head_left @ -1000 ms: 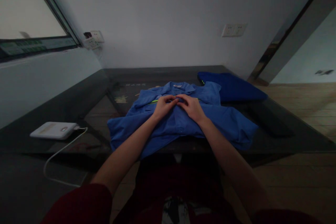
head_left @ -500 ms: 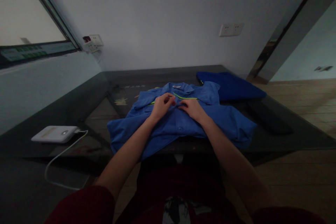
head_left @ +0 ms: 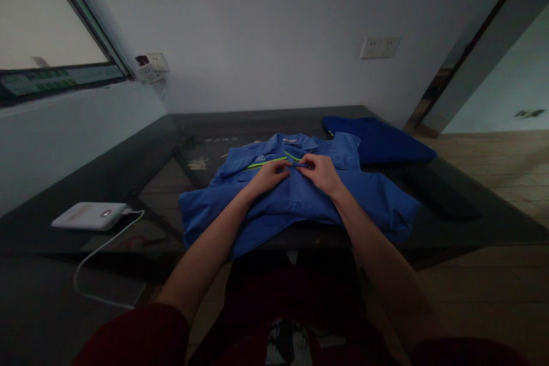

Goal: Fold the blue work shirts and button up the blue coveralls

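A blue work shirt [head_left: 364, 197] with a yellow-green stripe lies spread face up on the dark glass table [head_left: 450, 223], collar away from me. My left hand [head_left: 269, 175] and my right hand [head_left: 322, 172] meet on the shirt's front at chest height, just below the collar. The fingers of both hands are closed in a pinch on the shirt's front edge where the two halves join.
A darker blue folded garment [head_left: 380, 142] lies behind the shirt at the right. A white box-like device [head_left: 88, 215] with a white cable [head_left: 100, 251] sits at the table's left. Wall sockets [head_left: 380, 47] are on the back wall. Wooden floor lies to the right.
Both hands have shifted slightly away from me, up the shirt's front towards the collar, and the yellow-green stripe now shows to the left of my left hand.
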The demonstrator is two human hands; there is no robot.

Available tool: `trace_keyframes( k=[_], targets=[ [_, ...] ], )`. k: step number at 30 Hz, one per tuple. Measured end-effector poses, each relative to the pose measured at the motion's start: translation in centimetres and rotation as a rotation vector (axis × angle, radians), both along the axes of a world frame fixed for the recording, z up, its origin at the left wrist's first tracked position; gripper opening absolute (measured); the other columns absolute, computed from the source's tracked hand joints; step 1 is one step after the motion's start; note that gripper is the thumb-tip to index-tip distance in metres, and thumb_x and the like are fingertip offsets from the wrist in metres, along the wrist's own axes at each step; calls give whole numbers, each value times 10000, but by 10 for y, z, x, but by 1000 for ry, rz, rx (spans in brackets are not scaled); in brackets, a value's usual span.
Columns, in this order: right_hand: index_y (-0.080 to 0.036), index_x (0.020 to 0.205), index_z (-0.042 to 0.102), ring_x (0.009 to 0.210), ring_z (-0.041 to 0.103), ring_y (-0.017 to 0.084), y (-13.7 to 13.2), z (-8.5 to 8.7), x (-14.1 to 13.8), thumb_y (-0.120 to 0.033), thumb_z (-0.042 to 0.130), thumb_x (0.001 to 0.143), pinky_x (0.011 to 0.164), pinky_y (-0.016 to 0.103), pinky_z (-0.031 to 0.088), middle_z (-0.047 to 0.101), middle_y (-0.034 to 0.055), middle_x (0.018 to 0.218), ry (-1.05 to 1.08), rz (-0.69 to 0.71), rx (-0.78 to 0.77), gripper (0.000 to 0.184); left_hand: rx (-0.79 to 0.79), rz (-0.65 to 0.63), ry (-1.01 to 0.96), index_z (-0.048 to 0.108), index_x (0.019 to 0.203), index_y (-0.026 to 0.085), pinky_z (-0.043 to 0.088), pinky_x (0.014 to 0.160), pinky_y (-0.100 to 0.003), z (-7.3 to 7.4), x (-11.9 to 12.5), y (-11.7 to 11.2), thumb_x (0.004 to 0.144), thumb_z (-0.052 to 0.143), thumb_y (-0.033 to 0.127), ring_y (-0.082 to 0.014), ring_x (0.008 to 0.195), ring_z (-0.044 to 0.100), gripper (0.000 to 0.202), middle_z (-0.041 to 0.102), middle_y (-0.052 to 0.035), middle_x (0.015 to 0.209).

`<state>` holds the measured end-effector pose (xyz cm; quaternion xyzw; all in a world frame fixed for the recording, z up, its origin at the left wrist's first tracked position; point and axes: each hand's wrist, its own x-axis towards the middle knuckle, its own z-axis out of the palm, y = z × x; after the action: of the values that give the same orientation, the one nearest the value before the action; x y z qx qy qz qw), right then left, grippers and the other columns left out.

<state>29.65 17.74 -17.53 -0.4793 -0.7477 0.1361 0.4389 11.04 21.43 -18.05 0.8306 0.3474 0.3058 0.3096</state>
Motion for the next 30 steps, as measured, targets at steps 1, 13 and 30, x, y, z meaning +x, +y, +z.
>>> trace_keyframes(
  k=[1,13,30],
  targets=[
    [-152,704,625,573,540,125,0,0,-1,-237,620,762,562,223,357,622,0,638,10,-5,8,103,27,21,6,692,1024,109,486,872,-321,1,0,-1,796,543,180,-213,921,646,281,712,-81,987],
    [-172,728,590,550,513,131,5,3,10,-245,636,706,553,249,398,590,-5,648,265,-214,86,90,173,348,-75,696,949,147,474,872,-300,18,-19,5,812,584,276,-202,918,652,220,719,-54,964],
    [-197,863,616,861,597,182,44,75,10,-148,573,775,829,327,487,654,33,895,219,-165,340,109,716,531,214,529,1175,209,372,956,-395,81,-11,-8,873,471,175,-259,1143,491,309,557,-101,1186]
  ],
)
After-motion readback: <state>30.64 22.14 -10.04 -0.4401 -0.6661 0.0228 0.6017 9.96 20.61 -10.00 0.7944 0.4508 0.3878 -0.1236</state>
